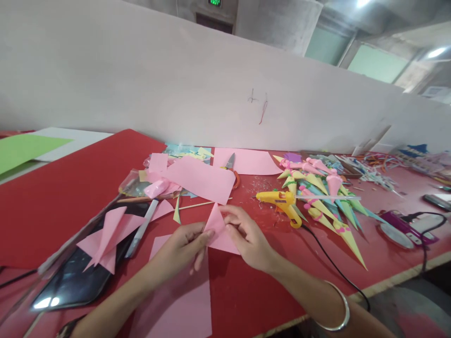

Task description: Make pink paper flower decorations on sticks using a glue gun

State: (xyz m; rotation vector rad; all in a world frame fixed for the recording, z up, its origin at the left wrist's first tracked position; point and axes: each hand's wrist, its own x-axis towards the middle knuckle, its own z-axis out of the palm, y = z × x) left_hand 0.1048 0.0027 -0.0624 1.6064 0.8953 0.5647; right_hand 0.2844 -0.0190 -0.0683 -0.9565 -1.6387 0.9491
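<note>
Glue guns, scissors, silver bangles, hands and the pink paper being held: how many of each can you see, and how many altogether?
Glue gun: 1
Scissors: 1
Silver bangle: 1
Hands: 2, left hand and right hand
Held pink paper: 1
Total: 6

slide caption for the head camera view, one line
Left hand and right hand hold a pointed pink paper over a red table, yellow glue gun and pastel paper cones to the right.
</note>
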